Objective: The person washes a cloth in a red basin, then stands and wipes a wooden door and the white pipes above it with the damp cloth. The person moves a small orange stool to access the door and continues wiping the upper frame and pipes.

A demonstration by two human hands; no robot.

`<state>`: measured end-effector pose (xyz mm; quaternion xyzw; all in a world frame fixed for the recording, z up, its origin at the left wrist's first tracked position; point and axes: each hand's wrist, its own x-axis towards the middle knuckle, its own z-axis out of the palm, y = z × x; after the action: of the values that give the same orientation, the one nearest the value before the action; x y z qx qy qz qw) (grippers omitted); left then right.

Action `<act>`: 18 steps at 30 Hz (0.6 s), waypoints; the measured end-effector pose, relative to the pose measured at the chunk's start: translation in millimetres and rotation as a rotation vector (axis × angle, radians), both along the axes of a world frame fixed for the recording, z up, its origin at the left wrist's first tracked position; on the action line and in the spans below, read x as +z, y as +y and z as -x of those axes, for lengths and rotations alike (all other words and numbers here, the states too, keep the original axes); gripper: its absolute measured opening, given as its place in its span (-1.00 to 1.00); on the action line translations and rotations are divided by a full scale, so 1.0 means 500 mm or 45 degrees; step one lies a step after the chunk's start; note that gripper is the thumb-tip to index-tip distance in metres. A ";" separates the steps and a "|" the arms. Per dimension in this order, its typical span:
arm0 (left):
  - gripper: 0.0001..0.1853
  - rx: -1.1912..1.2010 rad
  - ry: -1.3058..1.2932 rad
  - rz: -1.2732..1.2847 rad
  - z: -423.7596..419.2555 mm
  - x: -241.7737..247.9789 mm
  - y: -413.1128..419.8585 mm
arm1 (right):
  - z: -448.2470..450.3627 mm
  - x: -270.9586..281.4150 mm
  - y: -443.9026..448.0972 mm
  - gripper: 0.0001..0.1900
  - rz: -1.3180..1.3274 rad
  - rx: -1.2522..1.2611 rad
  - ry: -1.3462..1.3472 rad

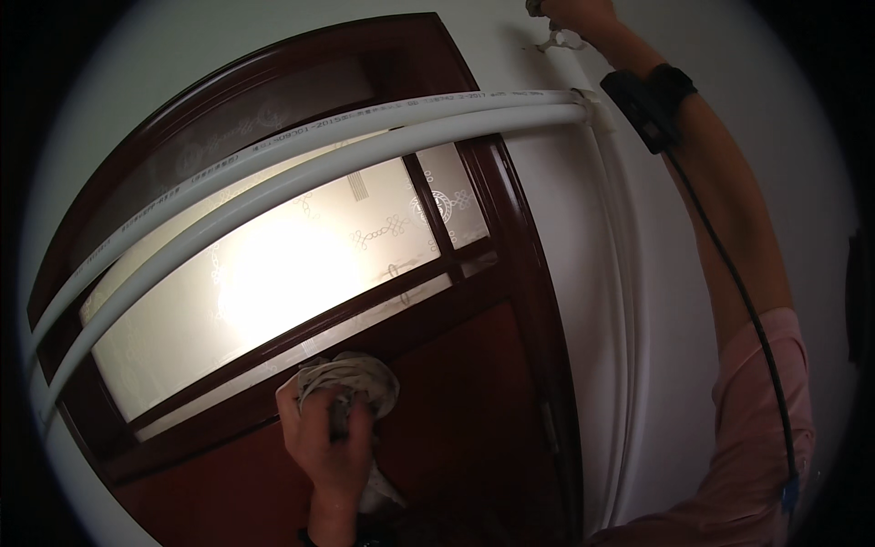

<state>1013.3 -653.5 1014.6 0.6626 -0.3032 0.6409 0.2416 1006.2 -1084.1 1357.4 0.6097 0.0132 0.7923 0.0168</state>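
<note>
My left hand [328, 431] grips a crumpled patterned cloth [362, 383] against the lower rail of a dark red-brown wooden door frame [472, 287], just under its lit frosted glass panel [383, 205]. A loose end of cloth hangs below the palm. My right hand [577, 14] is raised at the top edge of the picture, partly cut off, near a white pipe clip [564, 41] on the wall. Something dark shows at its fingers; what it is cannot be told.
Two white plastic pipes [410, 133] run across in front of the glass, the upper one bearing print. They meet vertical pipes [618, 273] on the white wall [683, 273] at an elbow. A black cable [738, 273] runs along my right arm from a dark wrist device [639, 109].
</note>
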 end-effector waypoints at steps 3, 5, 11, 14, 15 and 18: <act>-0.71 0.000 -0.007 -0.002 -0.001 0.002 -0.001 | -0.038 0.017 -0.013 -0.81 0.031 -0.259 -0.027; -0.71 0.009 -0.010 -0.005 0.000 0.003 -0.002 | -0.064 0.020 -0.019 -0.81 0.092 -0.366 -0.026; -0.72 -0.013 0.021 -0.007 0.002 0.003 0.001 | -0.094 0.001 -0.010 -0.84 0.278 -0.621 0.142; -0.71 -0.010 0.009 -0.009 0.000 0.001 0.003 | -0.040 -0.008 0.011 -0.86 0.119 -0.117 0.593; -0.70 0.004 -0.008 -0.023 -0.002 0.001 0.004 | -0.013 -0.008 0.016 -0.86 0.022 0.134 0.798; -0.69 0.028 -0.033 -0.049 -0.004 -0.004 0.004 | 0.040 -0.016 0.013 -0.82 -0.218 0.522 0.523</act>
<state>1015.4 -651.3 1012.7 0.6621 -0.3111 0.6461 0.2178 986.1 -1077.8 1349.5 0.7411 0.0724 0.6374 -0.1981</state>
